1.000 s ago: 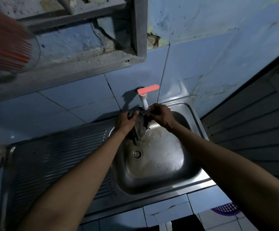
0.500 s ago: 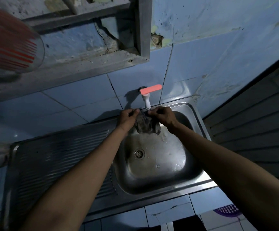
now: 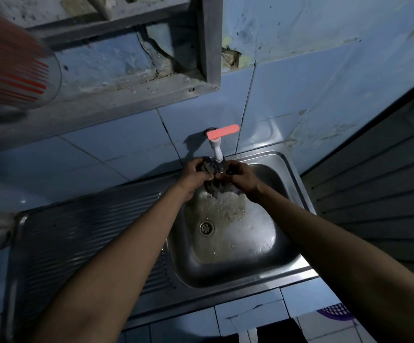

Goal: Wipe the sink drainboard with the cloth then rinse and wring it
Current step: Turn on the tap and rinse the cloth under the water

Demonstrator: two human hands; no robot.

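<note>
Head view: left hand (image 3: 193,177) and right hand (image 3: 241,178), each grip clenched on the dark cloth (image 3: 212,169) under the tap (image 3: 217,151) above the sink (image 3: 287,169). Rinsing appears underway; wringing remains.

Single wide-angle view from head height, looking forward and steeply down over both outstretched forearms onto a steel sink (image 3: 297,262) set against a blue tiled wall (image 3: 287,95). Close enough for the arms to enter from the near bottom corners and meet at centre frame under the tap (image 3: 217,151), with the ribbed drainboard (image 3: 82,231) filling the left and the basin sitting right of centre. Edges bent by the lens, with a grey frame (image 3: 208,40) overhead at the far top and slatted panelling (image 3: 379,194) on the right.
</note>
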